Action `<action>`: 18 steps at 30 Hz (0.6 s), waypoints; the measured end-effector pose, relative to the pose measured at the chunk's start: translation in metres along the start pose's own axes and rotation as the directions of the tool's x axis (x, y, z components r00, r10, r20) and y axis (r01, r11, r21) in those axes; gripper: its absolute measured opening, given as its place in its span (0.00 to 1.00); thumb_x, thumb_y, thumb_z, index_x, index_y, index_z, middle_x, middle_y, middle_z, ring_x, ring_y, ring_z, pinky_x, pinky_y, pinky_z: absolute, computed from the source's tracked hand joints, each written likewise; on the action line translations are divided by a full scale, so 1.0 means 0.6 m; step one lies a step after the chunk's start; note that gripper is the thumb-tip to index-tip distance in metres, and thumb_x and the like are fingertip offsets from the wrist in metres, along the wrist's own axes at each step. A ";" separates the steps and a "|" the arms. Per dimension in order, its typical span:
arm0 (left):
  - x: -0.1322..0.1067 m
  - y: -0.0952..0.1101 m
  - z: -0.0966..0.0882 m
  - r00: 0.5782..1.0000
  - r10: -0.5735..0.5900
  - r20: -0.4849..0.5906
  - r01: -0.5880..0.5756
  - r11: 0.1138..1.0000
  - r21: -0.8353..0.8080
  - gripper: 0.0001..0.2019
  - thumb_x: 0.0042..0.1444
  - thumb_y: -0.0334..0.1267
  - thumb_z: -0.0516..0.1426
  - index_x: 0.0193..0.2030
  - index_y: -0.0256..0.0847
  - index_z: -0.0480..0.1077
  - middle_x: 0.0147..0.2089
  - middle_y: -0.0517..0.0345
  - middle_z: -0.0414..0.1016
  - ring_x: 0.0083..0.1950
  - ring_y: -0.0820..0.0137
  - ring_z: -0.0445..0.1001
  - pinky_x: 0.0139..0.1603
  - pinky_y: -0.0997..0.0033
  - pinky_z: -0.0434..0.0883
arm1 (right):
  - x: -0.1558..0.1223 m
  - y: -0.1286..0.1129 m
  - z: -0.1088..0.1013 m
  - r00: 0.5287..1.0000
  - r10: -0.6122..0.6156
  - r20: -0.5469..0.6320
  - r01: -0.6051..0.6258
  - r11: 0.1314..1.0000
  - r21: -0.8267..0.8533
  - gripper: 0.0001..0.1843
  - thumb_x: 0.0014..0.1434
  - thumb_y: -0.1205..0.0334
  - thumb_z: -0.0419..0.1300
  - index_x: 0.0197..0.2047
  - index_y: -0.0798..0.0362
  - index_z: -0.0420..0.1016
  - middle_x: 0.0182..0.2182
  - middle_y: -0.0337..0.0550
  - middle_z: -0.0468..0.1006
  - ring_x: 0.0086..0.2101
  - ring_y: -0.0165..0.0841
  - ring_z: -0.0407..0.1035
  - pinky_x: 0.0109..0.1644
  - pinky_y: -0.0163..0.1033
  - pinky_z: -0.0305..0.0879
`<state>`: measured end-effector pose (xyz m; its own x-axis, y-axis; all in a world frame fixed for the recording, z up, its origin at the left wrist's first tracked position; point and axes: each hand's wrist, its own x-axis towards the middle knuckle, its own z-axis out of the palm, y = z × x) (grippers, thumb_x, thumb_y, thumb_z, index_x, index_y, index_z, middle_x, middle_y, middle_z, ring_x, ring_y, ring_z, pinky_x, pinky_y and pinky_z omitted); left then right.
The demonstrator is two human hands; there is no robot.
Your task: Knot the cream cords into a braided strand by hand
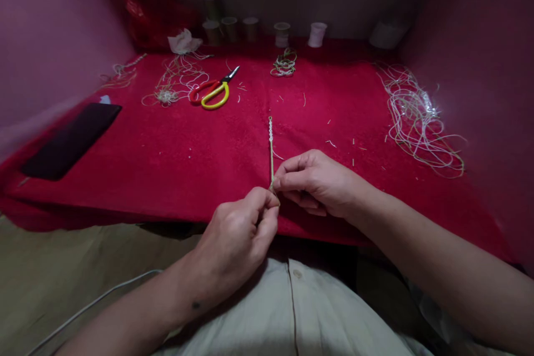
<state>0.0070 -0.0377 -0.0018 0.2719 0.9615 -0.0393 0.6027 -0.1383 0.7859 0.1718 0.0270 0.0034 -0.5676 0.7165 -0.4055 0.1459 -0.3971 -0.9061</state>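
Note:
A pale cord [272, 158] runs straight toward me over the red cloth, its far part knotted into a white braid [270, 129] with a small loop at the tip. At the near end, my left hand [246, 228] pinches the cord between thumb and forefinger close to the table's front edge. Just above and to the right, my right hand [311, 181] also pinches the cord, with thumb and forefinger together and the other fingers curled. The fingertips of both hands almost meet and hide the strands between them.
Scissors [214, 92] with red and yellow handles lie left of centre. Thread tangles [417, 122] sit at right and left [167, 94]. Thread spools [282, 34] stand along the back. A dark flat case [73, 142] lies at far left. Thread snippets dot the red cloth [233, 150].

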 end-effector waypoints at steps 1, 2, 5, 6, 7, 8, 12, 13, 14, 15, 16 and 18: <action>-0.002 -0.004 0.004 1.000 0.025 -0.010 -0.025 0.999 0.032 0.05 0.58 0.34 0.53 0.34 0.40 0.70 0.23 0.63 0.68 0.23 0.76 0.63 0.25 0.77 0.59 | 0.000 0.001 -0.003 1.000 -0.008 0.007 0.008 1.000 0.004 0.06 0.50 0.67 0.57 0.22 0.56 0.68 0.11 0.29 0.60 0.09 0.21 0.50 0.09 0.28 0.45; -0.003 -0.006 0.007 0.999 0.049 -0.020 -0.047 0.997 0.066 0.06 0.58 0.34 0.52 0.36 0.40 0.70 0.25 0.62 0.70 0.23 0.76 0.64 0.27 0.76 0.60 | -0.001 0.001 -0.005 1.000 -0.010 0.012 0.010 1.000 0.002 0.07 0.50 0.66 0.58 0.22 0.56 0.68 0.10 0.29 0.61 0.09 0.21 0.50 0.09 0.28 0.46; -0.006 -0.004 0.014 0.995 0.101 -0.021 -0.095 0.977 0.192 0.08 0.60 0.34 0.51 0.38 0.38 0.70 0.28 0.57 0.73 0.25 0.73 0.68 0.29 0.74 0.62 | -0.001 0.000 -0.007 1.000 0.002 0.023 -0.002 1.000 -0.019 0.10 0.51 0.66 0.58 0.20 0.56 0.66 0.09 0.30 0.61 0.09 0.21 0.51 0.09 0.27 0.45; -0.007 -0.002 0.014 0.993 0.119 0.007 -0.118 0.967 0.224 0.08 0.61 0.34 0.49 0.38 0.37 0.70 0.28 0.56 0.73 0.26 0.72 0.69 0.30 0.73 0.62 | -0.001 0.000 -0.007 1.000 0.008 0.025 -0.007 1.000 -0.025 0.10 0.51 0.66 0.59 0.20 0.56 0.66 0.09 0.30 0.61 0.09 0.20 0.51 0.09 0.27 0.45; -0.008 0.001 0.012 0.988 0.139 0.068 -0.152 0.959 0.238 0.09 0.61 0.34 0.48 0.37 0.37 0.69 0.28 0.55 0.72 0.26 0.72 0.69 0.30 0.73 0.63 | -0.001 -0.001 -0.006 1.000 0.012 0.025 -0.011 1.000 -0.029 0.10 0.51 0.66 0.59 0.20 0.56 0.66 0.09 0.30 0.61 0.09 0.20 0.51 0.09 0.27 0.44; -0.009 0.005 0.008 0.973 0.165 0.161 -0.199 0.953 0.229 0.10 0.62 0.33 0.47 0.36 0.37 0.69 0.28 0.55 0.72 0.27 0.72 0.69 0.30 0.73 0.63 | -0.001 -0.002 -0.006 1.000 0.014 0.021 -0.013 0.999 -0.030 0.09 0.51 0.67 0.59 0.21 0.56 0.67 0.10 0.30 0.62 0.09 0.20 0.51 0.09 0.27 0.44; -0.006 0.013 -0.024 0.873 0.231 0.430 -0.285 0.957 0.064 0.11 0.62 0.36 0.50 0.30 0.40 0.69 0.31 0.56 0.74 0.30 0.73 0.71 0.30 0.74 0.65 | 0.000 -0.001 -0.006 1.000 0.012 0.007 -0.012 1.000 -0.019 0.07 0.51 0.68 0.59 0.23 0.56 0.68 0.12 0.30 0.64 0.10 0.20 0.51 0.09 0.26 0.45; -0.002 0.013 -0.033 0.930 0.178 0.320 -0.196 0.980 0.025 0.10 0.61 0.36 0.51 0.30 0.40 0.69 0.29 0.57 0.73 0.28 0.73 0.71 0.28 0.75 0.66 | 0.000 0.000 -0.007 1.000 0.011 0.010 -0.011 1.000 -0.017 0.06 0.51 0.67 0.59 0.23 0.56 0.68 0.12 0.30 0.63 0.10 0.20 0.51 0.09 0.26 0.45; 0.003 0.013 -0.041 0.982 0.066 0.179 -0.057 0.997 -0.053 0.07 0.60 0.37 0.52 0.32 0.40 0.69 0.25 0.59 0.72 0.23 0.74 0.70 0.24 0.77 0.65 | 0.000 0.001 -0.007 1.000 0.009 0.014 -0.009 1.000 -0.014 0.06 0.51 0.67 0.59 0.24 0.56 0.68 0.12 0.30 0.63 0.09 0.20 0.51 0.09 0.26 0.45; 0.009 0.012 -0.046 0.995 -0.066 0.079 0.080 0.980 -0.182 0.05 0.59 0.38 0.53 0.37 0.40 0.69 0.21 0.61 0.71 0.19 0.74 0.69 0.21 0.77 0.64 | 0.001 0.002 -0.008 1.000 0.005 0.019 -0.005 1.000 -0.014 0.06 0.51 0.67 0.59 0.24 0.56 0.68 0.12 0.29 0.63 0.09 0.20 0.51 0.09 0.27 0.45; 0.016 0.011 -0.049 0.981 -0.188 0.045 0.192 0.926 -0.325 0.06 0.59 0.38 0.54 0.41 0.40 0.67 0.19 0.62 0.70 0.16 0.74 0.68 0.18 0.77 0.64 | 0.001 0.003 -0.008 1.000 -0.001 0.023 0.001 1.000 -0.015 0.06 0.51 0.66 0.59 0.24 0.56 0.68 0.12 0.29 0.63 0.09 0.20 0.51 0.09 0.27 0.45; 0.030 0.008 -0.046 0.935 -0.293 0.200 0.355 0.762 -0.542 0.10 0.57 0.37 0.56 0.45 0.39 0.64 0.21 0.59 0.75 0.18 0.70 0.73 0.20 0.74 0.70 | 0.001 0.004 -0.008 1.000 -0.011 0.026 0.012 1.000 -0.028 0.07 0.51 0.65 0.59 0.24 0.56 0.68 0.12 0.30 0.63 0.09 0.20 0.51 0.09 0.26 0.45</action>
<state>-0.0059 -0.0145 0.0184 0.2279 0.8919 -0.3906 0.1489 0.3645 0.9192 0.1757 0.0296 0.0006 -0.5898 0.7061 -0.3919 0.1618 -0.3721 -0.9140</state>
